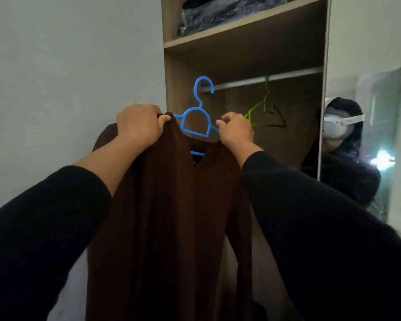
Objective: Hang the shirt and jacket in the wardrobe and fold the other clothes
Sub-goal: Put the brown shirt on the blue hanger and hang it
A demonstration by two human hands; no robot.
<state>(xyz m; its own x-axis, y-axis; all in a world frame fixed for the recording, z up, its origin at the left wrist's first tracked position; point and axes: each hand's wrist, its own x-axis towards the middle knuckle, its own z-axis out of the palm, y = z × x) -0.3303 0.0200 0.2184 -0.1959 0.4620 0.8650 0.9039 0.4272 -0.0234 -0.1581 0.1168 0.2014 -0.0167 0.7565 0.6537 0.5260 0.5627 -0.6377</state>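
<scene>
Both hands are up in front of the open wardrobe (241,54): the left hand (138,126) grips one shoulder of the brown shirt (167,216), the right hand (235,130) pinches the other. The shirt hangs on a blue hanger (196,119), whose hook sits just short of the rail (264,79). At two o'clock from the right hand a green hanger (262,110) hangs on that rail, with bagged dark clothes (218,12) on the shelf at twelve.

garment: dark brown knit top (171,216) with a V neck, hanging lengthwise down the centre of the frame, held up by its shoulders
hanger: blue plastic hanger (196,119), upright, shoulders inside the neckline, hook free at upper centre
wardrobe: open wooden wardrobe (243,54), upper centre-right, behind the garment
</scene>
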